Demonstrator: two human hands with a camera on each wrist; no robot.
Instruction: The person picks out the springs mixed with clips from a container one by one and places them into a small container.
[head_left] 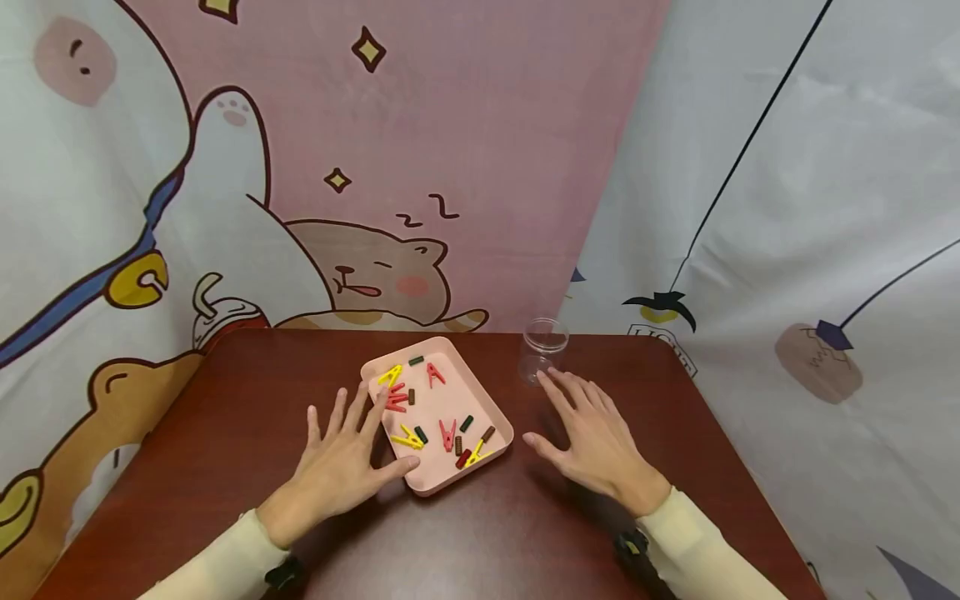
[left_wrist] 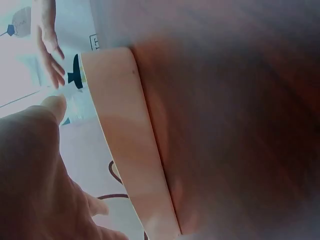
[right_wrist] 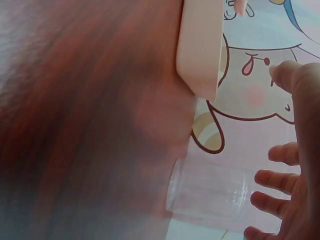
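Note:
A pink tray (head_left: 442, 404) lies at an angle on the table, holding several red clips (head_left: 448, 445) and yellow clips (head_left: 392, 375). Among them are small cylinders in dark green (head_left: 467, 423), brown (head_left: 458, 446) and dark red (head_left: 463, 458). Over the tray's left edge my left hand (head_left: 333, 471) spreads its fingers, holding nothing. To the right of the tray, my right hand (head_left: 596, 437) reaches forward with fingers extended and nothing in its grasp. Its fingertips overlap the base of a clear plastic cup (head_left: 545, 337) in the head view; the right wrist view shows the cup (right_wrist: 210, 192) beyond the fingers.
The dark reddish-brown table (head_left: 465, 542) ends at a back edge close behind the cup and tray. A cartoon-printed cloth (head_left: 510, 167) hangs right behind it and along both sides. Dark wrist straps (head_left: 633, 546) sit by the pale sleeves.

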